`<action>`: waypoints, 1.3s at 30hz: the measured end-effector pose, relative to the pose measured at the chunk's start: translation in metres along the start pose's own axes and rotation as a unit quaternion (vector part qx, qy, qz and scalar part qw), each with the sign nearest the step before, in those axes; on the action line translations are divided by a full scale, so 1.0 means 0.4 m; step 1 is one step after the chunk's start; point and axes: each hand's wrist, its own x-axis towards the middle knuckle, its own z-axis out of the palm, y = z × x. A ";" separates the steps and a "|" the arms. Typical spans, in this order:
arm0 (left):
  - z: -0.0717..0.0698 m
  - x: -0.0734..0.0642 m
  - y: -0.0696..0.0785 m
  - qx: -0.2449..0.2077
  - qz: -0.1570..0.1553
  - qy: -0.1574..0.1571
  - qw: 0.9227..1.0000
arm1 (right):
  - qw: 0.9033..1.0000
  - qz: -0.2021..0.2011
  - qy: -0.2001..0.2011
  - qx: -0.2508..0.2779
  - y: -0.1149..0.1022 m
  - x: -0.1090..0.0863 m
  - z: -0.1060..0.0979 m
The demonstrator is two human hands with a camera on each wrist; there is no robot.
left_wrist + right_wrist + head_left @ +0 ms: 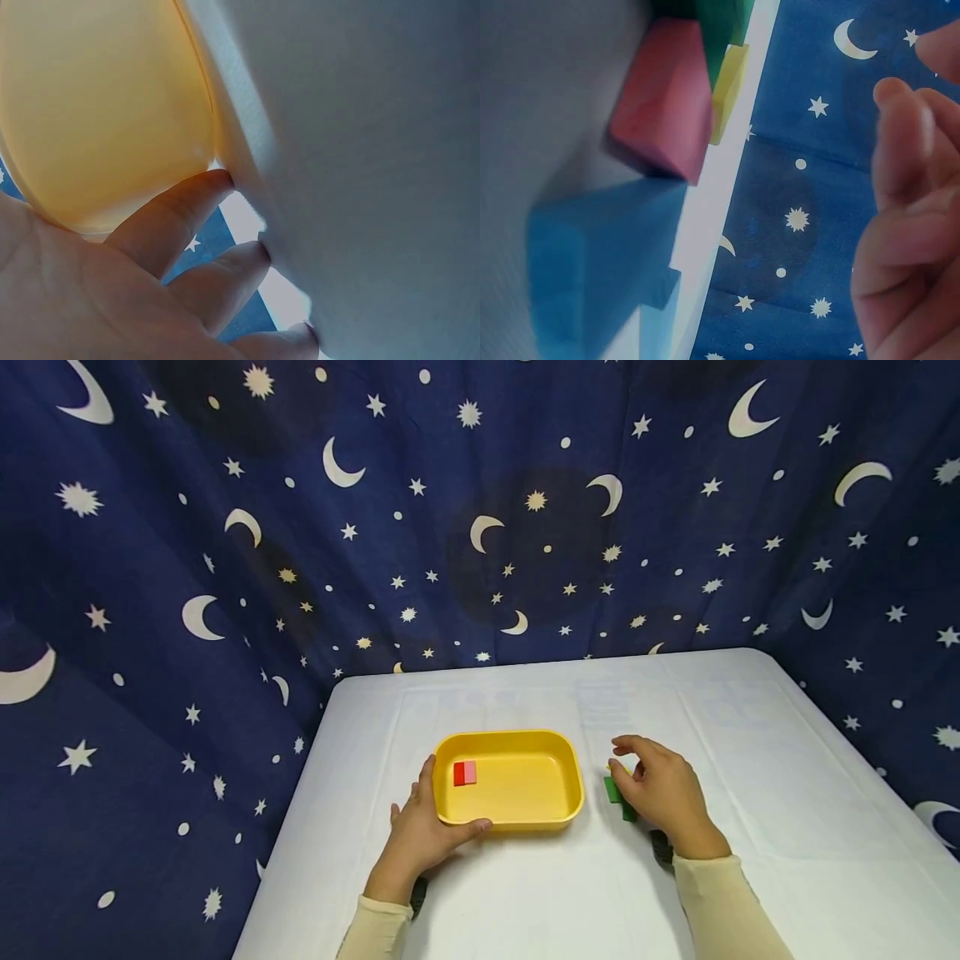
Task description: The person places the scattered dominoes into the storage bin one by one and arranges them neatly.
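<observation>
A yellow tray [510, 825] stands on the table with a red block [459, 774] and a pink block [470, 772] side by side in its left part. My left hand [422, 835] rests against the tray's near left corner, thumb along the front rim. In the left wrist view, its fairly straight fingers spread beside the tray, fingertips down at the tabletop. My right hand [666, 789] hovers right of the tray, thumb and index finger apart, nothing between them. Near it lie green blocks [612, 789], partly hidden in the head view.
The right wrist view shows a blue block [607, 262], a reddish block [664, 97], a green block [716, 30] and a yellow block [731, 94] close together. A white cloth covers the table [525, 902]. Behind it hangs a dark blue curtain [420, 627] with moons and stars.
</observation>
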 end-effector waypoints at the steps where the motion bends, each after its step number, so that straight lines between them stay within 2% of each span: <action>1: 0.000 -0.001 -0.001 0.001 0.000 0.000 1.000 | 1.000 0.001 -0.004 -0.002 0.002 -0.001 0.002; 7: -0.002 0.000 -0.001 -0.003 0.007 0.004 1.000 | 0.999 0.014 -0.029 -0.014 0.009 -0.003 0.008; 10: -0.003 0.001 -0.002 -0.006 0.010 0.006 1.000 | 0.997 0.031 -0.069 -0.016 0.010 -0.002 0.010; 14: -0.003 0.001 -0.001 -0.007 0.009 0.004 1.000 | 0.989 0.055 -0.140 -0.014 0.007 0.001 0.015; 20: -0.003 0.004 -0.003 -0.002 0.009 0.005 1.000 | 0.978 0.051 -0.203 -0.005 0.004 0.003 0.018; 29: -0.002 0.001 -0.003 -0.003 0.003 0.000 1.000 | 0.967 0.072 -0.244 -0.022 0.007 -0.003 0.013; 39: -0.004 -0.001 -0.002 -0.005 0.000 -0.003 1.000 | 0.962 0.091 -0.258 -0.025 0.008 -0.005 0.004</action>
